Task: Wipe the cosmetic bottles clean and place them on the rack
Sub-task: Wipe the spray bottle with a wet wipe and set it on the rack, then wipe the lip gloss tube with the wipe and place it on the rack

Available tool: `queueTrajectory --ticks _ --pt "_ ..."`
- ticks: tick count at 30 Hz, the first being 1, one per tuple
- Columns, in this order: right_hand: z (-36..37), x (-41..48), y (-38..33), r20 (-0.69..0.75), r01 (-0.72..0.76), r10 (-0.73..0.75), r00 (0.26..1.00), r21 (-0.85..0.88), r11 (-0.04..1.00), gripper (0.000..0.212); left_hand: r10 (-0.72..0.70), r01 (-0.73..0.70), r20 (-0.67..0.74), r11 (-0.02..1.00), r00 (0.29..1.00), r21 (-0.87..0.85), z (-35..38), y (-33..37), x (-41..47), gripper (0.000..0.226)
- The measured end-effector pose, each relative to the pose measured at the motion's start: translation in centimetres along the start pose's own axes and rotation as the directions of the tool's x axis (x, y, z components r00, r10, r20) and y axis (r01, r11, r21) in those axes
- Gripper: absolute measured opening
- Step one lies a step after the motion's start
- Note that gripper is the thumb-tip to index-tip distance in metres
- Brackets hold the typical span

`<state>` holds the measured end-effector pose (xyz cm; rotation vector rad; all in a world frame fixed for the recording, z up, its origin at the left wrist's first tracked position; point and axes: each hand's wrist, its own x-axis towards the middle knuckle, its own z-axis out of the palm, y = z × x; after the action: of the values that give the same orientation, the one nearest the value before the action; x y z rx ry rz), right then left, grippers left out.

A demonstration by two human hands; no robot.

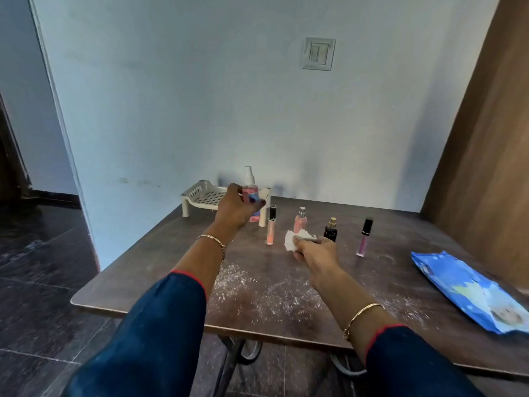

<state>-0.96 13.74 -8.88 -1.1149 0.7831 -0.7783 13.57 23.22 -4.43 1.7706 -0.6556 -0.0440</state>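
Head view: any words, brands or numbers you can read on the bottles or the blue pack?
None can be read.
Pink spray bottle in the left hand: blue label, print blurred.
Blue wipes pack: printed design, lettering too blurred.
Small bottles and tubes: no legible text.

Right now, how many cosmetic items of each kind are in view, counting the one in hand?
Spray bottle (held in the left hand): 1
Lip gloss tubes: 2
Perfume bottles: 2
Total: 5
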Motion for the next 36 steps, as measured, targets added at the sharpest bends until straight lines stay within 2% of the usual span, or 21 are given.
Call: queueTrajectory --ticks 3,6,13,17,25,36 --pt "0.3 2.3 1.0 -0.083 0.153 -0.186 0.979 -0.305 0.940 0.022 -0.046 0.047 -0.048 0.999 0.998 0.021 -0.7 -1.6 3.1 0.049" --pt "0.7 3.5 1.6 -0.100 0.241 -0.306 0.947 -0.413 0.878 0.026 -0.067 0.078 -0.101 0.991 0.993 0.104 -0.5 -3.0 6.0 0.050" --pt "1.2 5.6 2.9 -0.037 0.288 -0.307 0.951 -0.258 0.922 0.021 -0.012 0.019 -0.032 0.970 0.999 0.240 1.7 -4.2 12.0 0.048" --pt "1.7 6.8 3.5 -0.009 0.313 -0.325 0.946 -0.246 0.917 0.019 0.021 -0.008 -0.046 0.961 0.999 0.277 3.5 -5.4 13.4 0.047" --pt "1.8 7.8 4.5 0.034 0.335 -0.340 0.940 -0.282 0.899 0.016 -0.086 0.111 -0.078 0.898 0.993 0.426 5.9 -7.6 14.6 0.047" --pt "0.6 7.0 4.1 0.027 0.298 -0.302 0.953 -0.265 0.917 0.019 -0.071 0.076 -0.028 0.942 0.997 0.328 4.6 -5.5 13.2 0.062"
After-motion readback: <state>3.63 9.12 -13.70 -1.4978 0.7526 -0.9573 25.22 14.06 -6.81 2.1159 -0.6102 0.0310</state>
